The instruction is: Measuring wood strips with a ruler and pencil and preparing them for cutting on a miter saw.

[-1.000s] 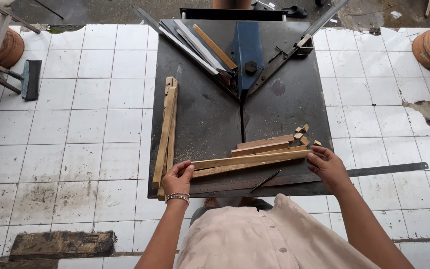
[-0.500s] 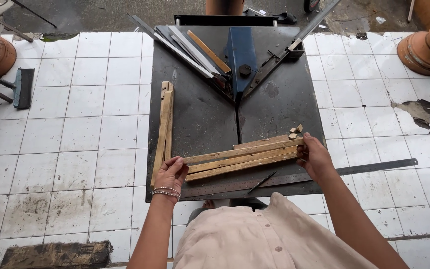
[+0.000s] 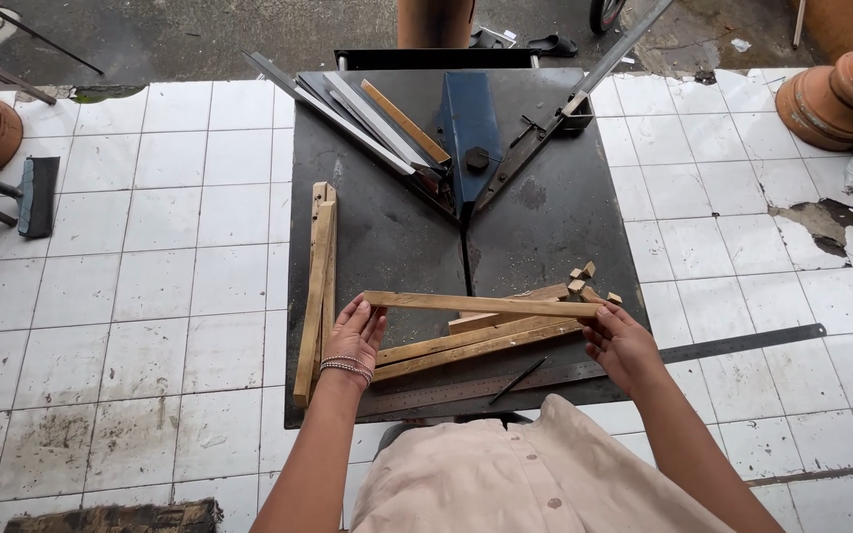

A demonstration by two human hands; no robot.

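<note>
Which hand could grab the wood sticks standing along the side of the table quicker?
The left hand, probably. It holds the near end of the lifted strip right beside the side sticks; the right hand is across the table.

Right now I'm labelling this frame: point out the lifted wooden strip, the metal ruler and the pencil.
lifted wooden strip (image 3: 481, 304), head view, middle of its length.
metal ruler (image 3: 742, 342), head view, the part overhanging the table.
pencil (image 3: 517, 380), head view, mid-shaft.

tan wood strip (image 3: 481, 304), black table (image 3: 387, 227), white tiles (image 3: 150, 276)
</note>
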